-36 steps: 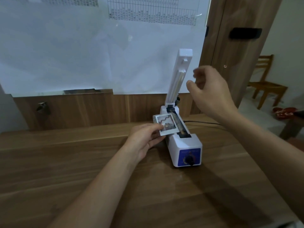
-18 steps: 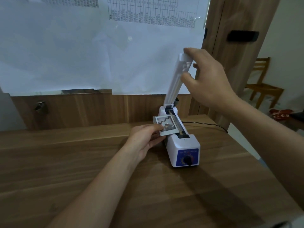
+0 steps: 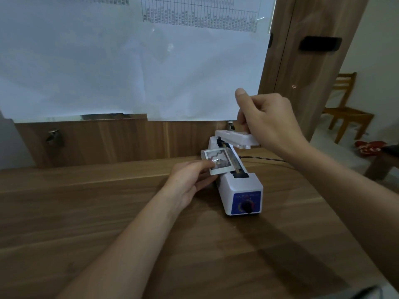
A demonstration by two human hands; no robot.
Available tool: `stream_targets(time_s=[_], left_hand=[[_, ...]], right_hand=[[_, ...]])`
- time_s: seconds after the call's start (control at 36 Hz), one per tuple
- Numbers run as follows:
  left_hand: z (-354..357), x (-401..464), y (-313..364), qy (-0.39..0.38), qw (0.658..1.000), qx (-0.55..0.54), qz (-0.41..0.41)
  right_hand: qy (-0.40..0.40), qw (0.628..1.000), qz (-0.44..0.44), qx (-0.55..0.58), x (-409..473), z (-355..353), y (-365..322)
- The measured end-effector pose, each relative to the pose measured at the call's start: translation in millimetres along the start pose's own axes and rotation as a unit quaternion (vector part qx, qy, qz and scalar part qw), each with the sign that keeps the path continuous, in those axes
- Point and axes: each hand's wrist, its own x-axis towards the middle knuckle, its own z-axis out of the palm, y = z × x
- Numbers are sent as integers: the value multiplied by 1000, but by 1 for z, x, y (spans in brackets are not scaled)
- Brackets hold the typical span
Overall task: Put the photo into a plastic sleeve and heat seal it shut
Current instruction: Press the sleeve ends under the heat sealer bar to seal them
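Photo [image 3: 218, 161] inside its plastic sleeve [image 3: 204, 153], pinched flat by left hand [image 3: 191, 182] with one edge laid across the sealer [image 3: 241, 188] bar, likely so that edge melts shut. Right hand [image 3: 266, 120] wrapped round the sealer arm [image 3: 236, 138], tipped low over the sleeve, ready to press down.

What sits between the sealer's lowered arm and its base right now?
The sleeved photo's right edge over the sealing strip, under the arm, head view.
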Motion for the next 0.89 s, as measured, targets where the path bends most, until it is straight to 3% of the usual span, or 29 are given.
stream_targets(time_s=[0.19,0.44,0.89], left_hand=[[0,2,-1,-3,1000,-5,-3],[-1,2,-1,-10,1000,-21,2],[-5,4,1,-13,1000,-24,-10]], right_hand=[[-119,990,-32,-64,-5,4,8],[-239,966,7,-98,-19,7,17],[-302,946,42,-110,-32,10,26]])
